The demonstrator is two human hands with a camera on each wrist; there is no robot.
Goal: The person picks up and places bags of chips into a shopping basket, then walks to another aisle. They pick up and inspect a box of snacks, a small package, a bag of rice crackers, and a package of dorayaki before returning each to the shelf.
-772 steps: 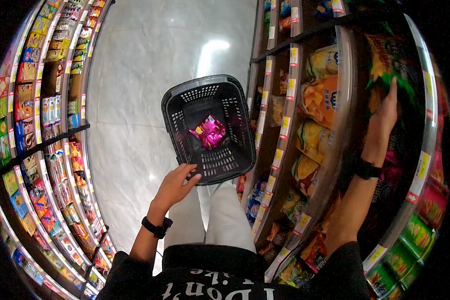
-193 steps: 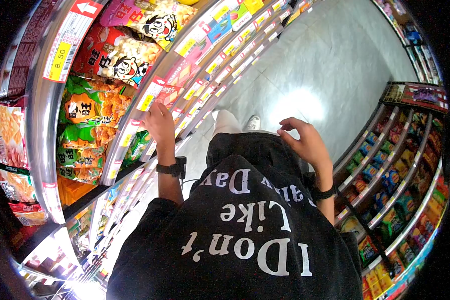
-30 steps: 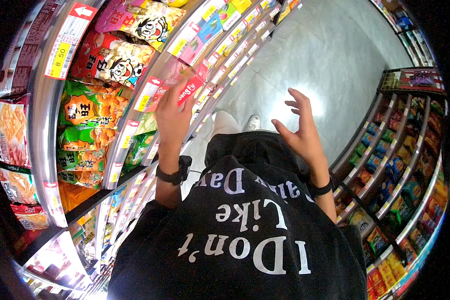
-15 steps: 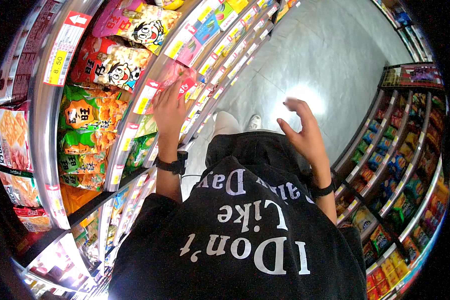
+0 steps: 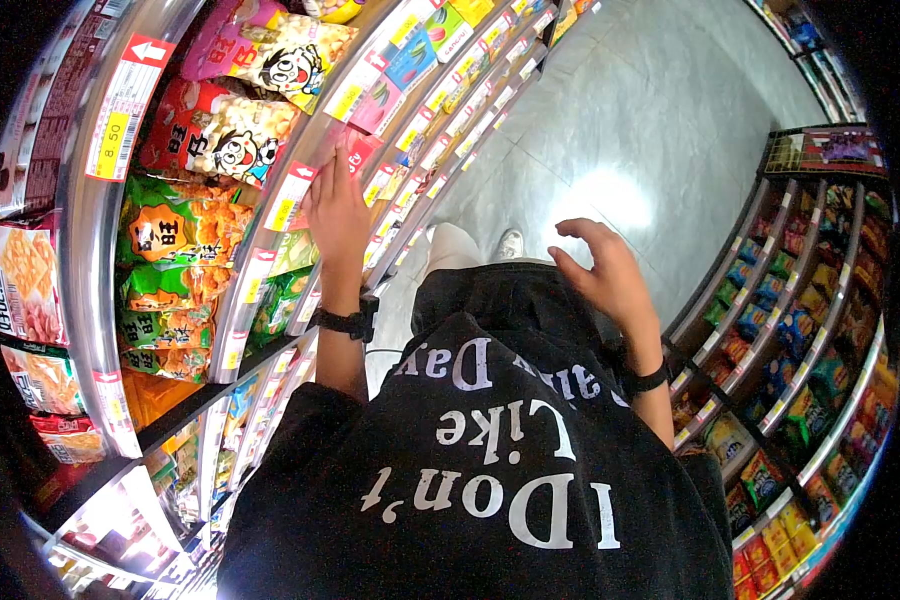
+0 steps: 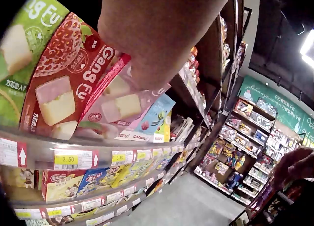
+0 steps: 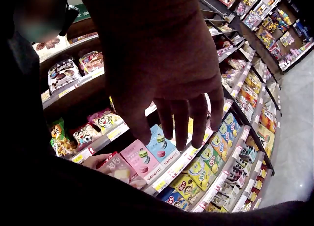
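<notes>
In the head view my left hand [image 5: 338, 225] reaches to the shelf at the left, its fingers lying fairly straight against a red-and-pink Gang Fu snack box [image 5: 364, 150]. The left wrist view has that hand [image 6: 167, 35] coming down from above to the pink box [image 6: 120, 106], fingertips hidden. A red strawberry box [image 6: 54, 84] stands beside it. Past my right hand, the right wrist view catches the left fingers [image 7: 92, 162] at the box's edge. My right hand [image 5: 610, 275] hovers in front of my body, fingers loosely bent, holding nothing.
Pink and blue boxes [image 5: 375, 105] stand farther along the same shelf. Above them sit popcorn bags [image 5: 235, 135] and green-orange snack bags [image 5: 185, 225]. Price rails [image 5: 290, 195] edge each shelf. Grey floor [image 5: 540, 130] lies ahead, and another snack rack [image 5: 790, 320] stands at the right.
The red-and-pink box, tilted out from the shelf a second ago, has gone back among the others under my left hand. My right hand has lowered slightly, its fingers bending more.
</notes>
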